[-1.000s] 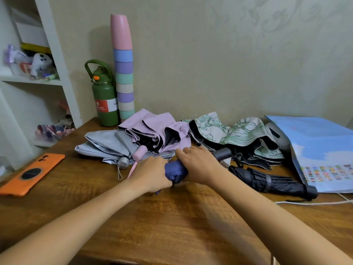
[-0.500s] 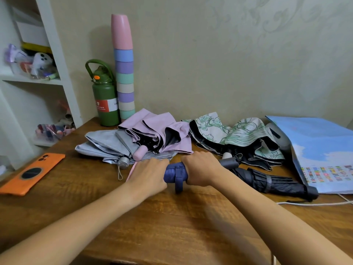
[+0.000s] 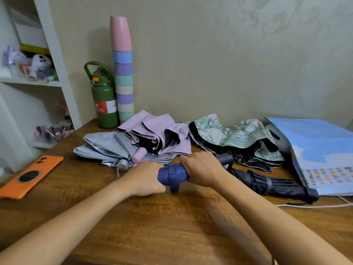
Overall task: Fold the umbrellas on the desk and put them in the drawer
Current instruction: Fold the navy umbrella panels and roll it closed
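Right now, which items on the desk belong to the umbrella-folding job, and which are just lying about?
Part of the job:
navy umbrella, gripped by left hand and right hand
black umbrella, rolled
grey umbrella, pink umbrella, floral umbrella, all loose

Lying about:
green bottle
stacked cups
orange phone
blue sheet

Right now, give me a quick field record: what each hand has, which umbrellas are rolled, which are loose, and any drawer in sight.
left hand: grips blue umbrella
right hand: grips the same umbrella near its dark handle
rolled: blue umbrella, strap hanging; black umbrella on the desk
loose: grey umbrella, pink umbrella, green-patterned umbrella
drawer: not in view
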The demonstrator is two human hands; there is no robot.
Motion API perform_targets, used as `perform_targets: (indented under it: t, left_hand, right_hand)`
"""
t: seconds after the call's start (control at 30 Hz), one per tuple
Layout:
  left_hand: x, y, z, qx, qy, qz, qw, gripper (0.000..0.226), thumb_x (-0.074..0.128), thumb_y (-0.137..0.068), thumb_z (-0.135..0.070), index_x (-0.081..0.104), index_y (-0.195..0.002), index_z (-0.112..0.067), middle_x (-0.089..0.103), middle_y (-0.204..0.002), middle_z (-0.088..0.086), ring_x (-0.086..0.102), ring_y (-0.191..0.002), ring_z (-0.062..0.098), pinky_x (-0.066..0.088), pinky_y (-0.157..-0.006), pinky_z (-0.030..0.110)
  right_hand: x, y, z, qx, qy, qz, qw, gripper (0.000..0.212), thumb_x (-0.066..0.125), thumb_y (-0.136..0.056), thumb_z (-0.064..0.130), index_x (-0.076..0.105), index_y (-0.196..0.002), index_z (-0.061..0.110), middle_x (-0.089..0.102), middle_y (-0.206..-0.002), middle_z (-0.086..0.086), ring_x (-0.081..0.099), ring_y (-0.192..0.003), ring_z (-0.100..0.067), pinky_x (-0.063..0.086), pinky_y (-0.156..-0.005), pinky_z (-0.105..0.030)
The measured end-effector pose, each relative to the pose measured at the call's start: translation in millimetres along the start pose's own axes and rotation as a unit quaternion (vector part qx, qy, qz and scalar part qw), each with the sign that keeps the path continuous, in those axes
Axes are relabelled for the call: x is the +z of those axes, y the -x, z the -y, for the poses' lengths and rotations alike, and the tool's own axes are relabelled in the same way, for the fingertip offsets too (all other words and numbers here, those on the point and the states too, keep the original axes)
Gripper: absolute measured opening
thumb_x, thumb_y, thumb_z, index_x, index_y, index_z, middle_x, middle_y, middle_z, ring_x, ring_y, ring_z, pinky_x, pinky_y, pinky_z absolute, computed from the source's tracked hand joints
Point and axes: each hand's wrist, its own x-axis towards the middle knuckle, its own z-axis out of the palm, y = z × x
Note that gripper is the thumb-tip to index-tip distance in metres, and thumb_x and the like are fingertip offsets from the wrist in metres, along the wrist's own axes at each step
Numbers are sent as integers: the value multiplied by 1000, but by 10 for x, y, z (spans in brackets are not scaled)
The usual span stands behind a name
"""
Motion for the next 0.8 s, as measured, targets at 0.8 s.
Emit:
perform_targets:
  t: [0.8]
  left_hand:
    - [273, -37, -24, 57, -173, -206, 962, 30, 67, -73, -25, 55, -101, -29, 71, -91, -4, 68, -89, 28, 34, -60, 33]
  right_hand:
    - [376, 125, 33, 39, -15, -128, 991, 52, 87, -51, 31, 50, -85, 20, 57, -70, 1, 59, -62, -28, 39, -54, -34]
